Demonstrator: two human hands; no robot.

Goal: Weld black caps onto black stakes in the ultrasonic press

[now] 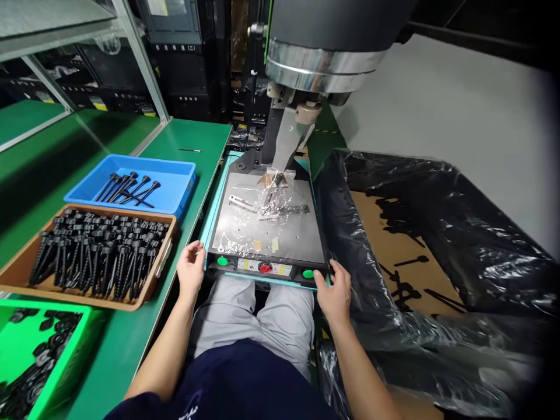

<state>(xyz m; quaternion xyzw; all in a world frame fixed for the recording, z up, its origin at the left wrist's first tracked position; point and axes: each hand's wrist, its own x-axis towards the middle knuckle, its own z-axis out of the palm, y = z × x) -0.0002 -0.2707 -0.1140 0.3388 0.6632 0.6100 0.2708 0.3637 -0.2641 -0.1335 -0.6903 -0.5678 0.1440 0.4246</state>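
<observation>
My left hand [191, 269] is at the front left corner of the machine base, fingers loosely curled, holding nothing that I can see. My right hand [335, 291] rests at the front right corner, its thumb beside the right green button [308, 273] and its fingers spread over the side edge. A left green button [222, 261] and a red button [265, 268] sit on the same front panel. Above is the metal base plate [289, 230] under clear plastic film. A dark part [276, 179] stands in the fixture, directly below the metal press horn [286, 137].
Left, on the green table [192, 137], are a blue tray [175, 175] and a brown tray [144, 300] of black stemmed parts, plus a green bin [72, 350] of small black pieces. Right stands a box lined with black plastic [481, 233], with black parts on cardboard.
</observation>
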